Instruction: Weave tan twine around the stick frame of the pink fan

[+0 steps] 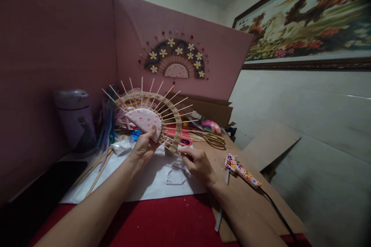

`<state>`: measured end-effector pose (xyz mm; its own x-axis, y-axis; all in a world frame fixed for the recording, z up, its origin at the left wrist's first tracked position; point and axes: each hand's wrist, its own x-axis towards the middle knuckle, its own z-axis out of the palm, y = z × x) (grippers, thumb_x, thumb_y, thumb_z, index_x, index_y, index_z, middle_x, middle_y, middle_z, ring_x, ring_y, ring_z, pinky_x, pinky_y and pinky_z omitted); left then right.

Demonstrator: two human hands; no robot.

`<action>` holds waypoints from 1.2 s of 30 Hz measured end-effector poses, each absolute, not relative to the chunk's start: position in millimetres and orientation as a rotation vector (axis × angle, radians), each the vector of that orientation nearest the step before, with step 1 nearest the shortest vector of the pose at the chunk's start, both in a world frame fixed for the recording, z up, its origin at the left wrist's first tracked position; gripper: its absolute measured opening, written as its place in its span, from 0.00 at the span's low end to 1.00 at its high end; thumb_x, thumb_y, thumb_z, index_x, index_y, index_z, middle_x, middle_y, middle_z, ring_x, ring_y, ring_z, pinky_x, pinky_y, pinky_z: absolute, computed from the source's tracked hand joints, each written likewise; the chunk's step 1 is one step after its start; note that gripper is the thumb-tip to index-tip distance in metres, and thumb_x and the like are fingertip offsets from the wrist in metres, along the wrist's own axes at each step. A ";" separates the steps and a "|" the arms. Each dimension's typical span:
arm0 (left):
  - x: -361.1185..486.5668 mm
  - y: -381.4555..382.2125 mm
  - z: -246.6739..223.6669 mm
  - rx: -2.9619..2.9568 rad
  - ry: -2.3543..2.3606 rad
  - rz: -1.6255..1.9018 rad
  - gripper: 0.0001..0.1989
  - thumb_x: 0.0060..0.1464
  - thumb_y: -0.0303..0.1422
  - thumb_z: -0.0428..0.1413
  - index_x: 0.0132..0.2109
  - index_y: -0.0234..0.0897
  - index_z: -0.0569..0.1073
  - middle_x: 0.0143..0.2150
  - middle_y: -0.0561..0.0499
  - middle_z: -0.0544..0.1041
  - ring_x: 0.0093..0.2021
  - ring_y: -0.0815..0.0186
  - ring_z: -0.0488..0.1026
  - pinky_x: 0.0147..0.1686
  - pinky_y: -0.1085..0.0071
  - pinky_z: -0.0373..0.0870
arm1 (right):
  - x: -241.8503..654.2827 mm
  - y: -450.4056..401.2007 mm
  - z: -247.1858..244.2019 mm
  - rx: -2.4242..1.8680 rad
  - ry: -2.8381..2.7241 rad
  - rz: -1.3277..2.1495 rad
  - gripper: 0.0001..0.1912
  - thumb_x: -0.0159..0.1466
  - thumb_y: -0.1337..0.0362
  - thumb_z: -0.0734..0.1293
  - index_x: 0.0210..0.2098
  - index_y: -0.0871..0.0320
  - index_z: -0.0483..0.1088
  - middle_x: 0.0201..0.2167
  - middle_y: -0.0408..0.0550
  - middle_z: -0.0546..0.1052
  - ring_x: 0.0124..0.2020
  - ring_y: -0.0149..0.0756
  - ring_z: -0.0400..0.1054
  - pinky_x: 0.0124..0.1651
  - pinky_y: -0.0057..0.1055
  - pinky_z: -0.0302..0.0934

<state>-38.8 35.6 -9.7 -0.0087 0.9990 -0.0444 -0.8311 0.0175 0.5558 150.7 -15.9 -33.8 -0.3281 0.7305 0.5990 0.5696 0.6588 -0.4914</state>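
Observation:
A half-round fan frame of thin wooden sticks, with a woven band of twisted cord (177, 117) around it, is held up above the table. At its centre sits a white half-disc with pink spots (142, 119). My left hand (146, 142) grips this half-disc, thumb on the front and the other fingers behind. At the lower right end of the woven band, my right hand (197, 162) pinches with thumb and forefinger; the cord or stick end there is too small to make out clearly.
A glue gun (242, 171) with a flowered cover lies on brown cardboard at right, its cable trailing forward. Golden scissors (214, 139) lie behind. A purple flask (75, 119) stands left, near loose sticks. A finished flowered fan (176, 56) hangs on the pink board.

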 end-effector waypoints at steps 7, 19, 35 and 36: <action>-38.3 35.3 -10.0 0.468 0.501 1.511 0.04 0.52 0.23 0.54 0.34 0.31 0.73 0.30 0.48 0.78 0.28 0.67 0.75 0.33 0.67 0.75 | 150.4 -14.6 -35.9 -0.985 -2.037 0.233 0.12 0.57 0.71 0.62 0.37 0.56 0.75 0.29 0.44 0.79 0.28 0.30 0.71 0.34 0.24 0.60; -41.9 41.8 -12.2 0.443 0.469 1.532 0.03 0.53 0.24 0.54 0.36 0.31 0.73 0.30 0.48 0.78 0.29 0.66 0.75 0.35 0.65 0.75 | 151.3 -14.4 -35.5 -1.042 -2.045 0.141 0.11 0.60 0.68 0.60 0.39 0.60 0.72 0.23 0.45 0.75 0.23 0.31 0.67 0.30 0.26 0.56; -43.3 40.4 -7.1 0.428 0.483 1.534 0.05 0.55 0.24 0.52 0.33 0.31 0.72 0.30 0.48 0.78 0.29 0.65 0.75 0.33 0.64 0.75 | 153.6 -16.2 -34.1 -1.034 -1.935 0.064 0.10 0.61 0.62 0.63 0.35 0.56 0.76 0.26 0.46 0.78 0.23 0.30 0.69 0.29 0.25 0.56; -43.1 40.0 -6.9 0.429 0.481 1.534 0.05 0.54 0.24 0.52 0.33 0.31 0.72 0.30 0.48 0.78 0.28 0.65 0.75 0.33 0.64 0.75 | 153.6 -16.1 -34.4 -1.026 -1.935 0.055 0.10 0.61 0.63 0.63 0.35 0.56 0.76 0.26 0.46 0.78 0.23 0.30 0.69 0.29 0.25 0.56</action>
<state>-43.1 40.0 -6.9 -0.0204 0.9994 -0.0277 -0.8363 -0.0018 0.5482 153.6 -16.1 -34.4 -0.2340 0.6744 0.7003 0.6335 0.6522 -0.4163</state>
